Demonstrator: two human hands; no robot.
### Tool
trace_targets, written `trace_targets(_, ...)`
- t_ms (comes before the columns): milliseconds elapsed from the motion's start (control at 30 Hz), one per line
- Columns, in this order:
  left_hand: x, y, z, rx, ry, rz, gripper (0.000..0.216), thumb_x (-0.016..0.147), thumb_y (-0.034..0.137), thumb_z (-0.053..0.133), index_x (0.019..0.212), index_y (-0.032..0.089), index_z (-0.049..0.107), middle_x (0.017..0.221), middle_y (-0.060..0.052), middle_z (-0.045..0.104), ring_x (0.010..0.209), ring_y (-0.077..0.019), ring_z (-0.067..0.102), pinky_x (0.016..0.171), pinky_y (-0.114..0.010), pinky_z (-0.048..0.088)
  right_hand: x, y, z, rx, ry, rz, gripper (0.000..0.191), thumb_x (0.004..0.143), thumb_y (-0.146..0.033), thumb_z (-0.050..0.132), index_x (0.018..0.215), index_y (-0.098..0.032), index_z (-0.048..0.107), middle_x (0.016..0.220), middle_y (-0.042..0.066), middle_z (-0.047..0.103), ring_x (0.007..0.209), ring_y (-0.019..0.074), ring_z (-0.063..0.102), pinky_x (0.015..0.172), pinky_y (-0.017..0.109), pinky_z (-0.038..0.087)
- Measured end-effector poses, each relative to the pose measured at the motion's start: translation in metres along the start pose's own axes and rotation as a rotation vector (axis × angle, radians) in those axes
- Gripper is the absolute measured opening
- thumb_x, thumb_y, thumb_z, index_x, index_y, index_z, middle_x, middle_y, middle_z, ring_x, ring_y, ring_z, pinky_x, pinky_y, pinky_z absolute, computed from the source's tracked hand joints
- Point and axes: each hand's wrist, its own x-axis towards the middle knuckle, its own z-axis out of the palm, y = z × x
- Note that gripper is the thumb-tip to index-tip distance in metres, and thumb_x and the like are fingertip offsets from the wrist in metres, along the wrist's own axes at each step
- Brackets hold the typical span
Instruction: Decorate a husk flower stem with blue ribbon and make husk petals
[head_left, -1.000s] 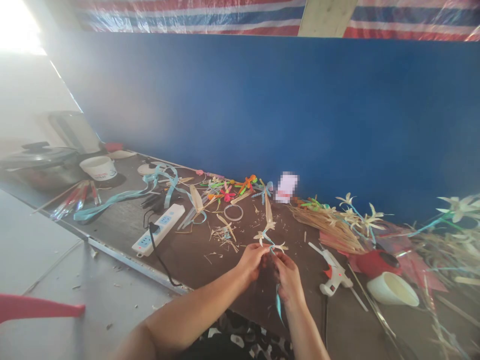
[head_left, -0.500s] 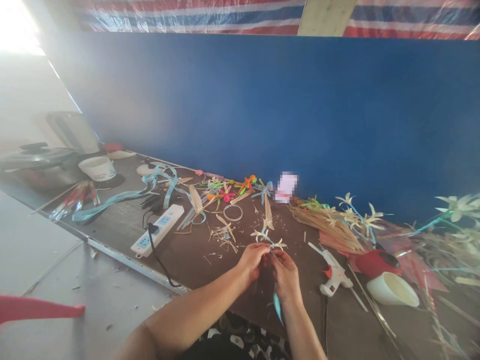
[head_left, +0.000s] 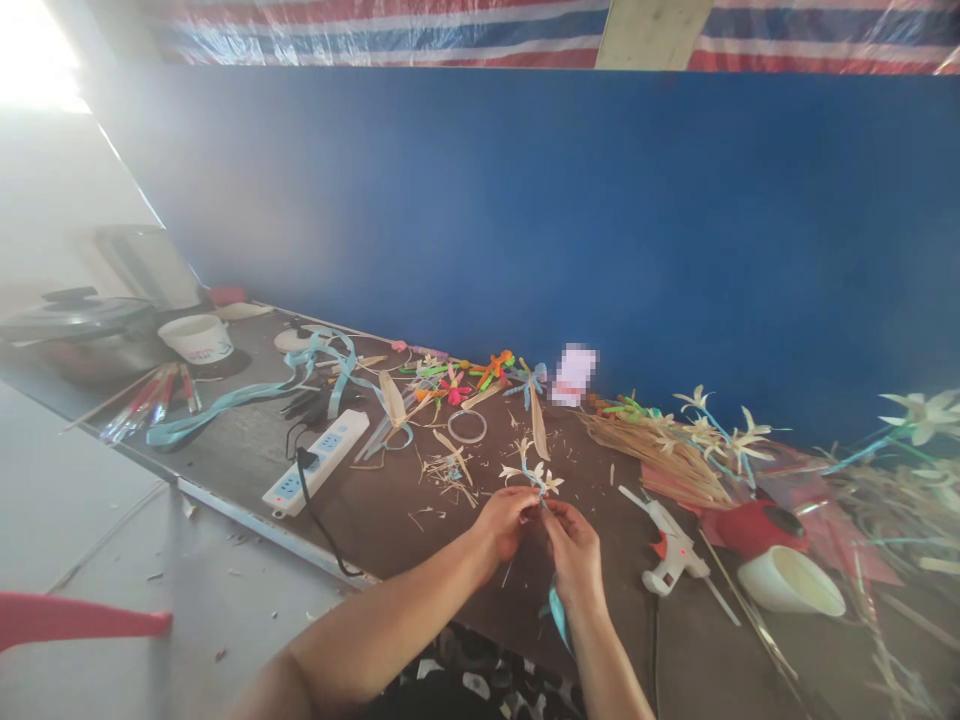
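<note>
Close together over the dark table, my left hand [head_left: 508, 522] and my right hand [head_left: 574, 548] both pinch the stem of a small artificial flower spray [head_left: 532, 472]. Its cream petals and light-blue stem stand up above my fingertips. From beneath my right hand hangs a light-blue ribbon [head_left: 558, 612]; its upper part is hidden by the hand. Fingers of both hands are closed, and the exact grip point is partly covered. Just beyond the flowers lies a dry husk leaf [head_left: 538, 425], with straw scraps [head_left: 448, 470] to its left.
A white glue gun [head_left: 673, 548] and a white cup [head_left: 791, 580] are on the right, beside finished flowers [head_left: 746, 440]. To the left lie a power strip [head_left: 319, 462], its black cord, and looped blue ribbon [head_left: 225, 405]. A blue wall [head_left: 487, 220] bounds the table's back.
The flower spray has turned between my fingers, its blossoms now closer together and the right one shifted left. Both hands stay nearly in place, and the hanging ribbon has swung slightly.
</note>
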Motion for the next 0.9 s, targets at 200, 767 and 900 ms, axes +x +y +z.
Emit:
trace_targets(200, 0.003, -0.002, -0.002, -0.019, 0.027, 0.021, 0.01, 0.055, 0.011, 0.059, 0.065, 0.013, 0.06, 0.056, 0.001, 0.052, 0.05, -0.0081, 0.044, 0.049, -0.021, 0.031, -0.003, -0.007, 0.003, -0.079, 0.007, -0.074, 0.025, 0.065, -0.036, 0.061, 0.08, -0.016, 0.063, 0.07, 0.004, 0.066, 0.056, 0.0149, 0.056, 0.048, 0.022, 0.04)
trace_targets(767, 0.0, 0.001, -0.001, -0.064, -0.005, 0.033, 0.012, 0.058, 0.016, 0.061, 0.069, 0.014, 0.062, 0.064, -0.001, 0.056, 0.056, -0.0093, 0.047, 0.054, -0.022, 0.036, -0.005, -0.014, 0.005, -0.214, -0.005, -0.213, 0.024, 0.07, -0.034, 0.056, 0.084, -0.017, 0.063, 0.075, 0.005, 0.066, 0.064, 0.0172, 0.059, 0.062, 0.028, 0.044)
trace_targets(900, 0.0, 0.002, -0.003, -0.048, -0.002, 0.006, 0.014, 0.056, 0.015, 0.062, 0.07, 0.014, 0.062, 0.061, 0.0, 0.055, 0.053, -0.0091, 0.046, 0.053, -0.023, 0.037, -0.006, -0.018, 0.002, -0.268, -0.011, -0.211, 0.022, 0.07, -0.035, 0.056, 0.08, -0.017, 0.063, 0.069, 0.004, 0.066, 0.057, 0.0166, 0.058, 0.058, 0.026, 0.043)
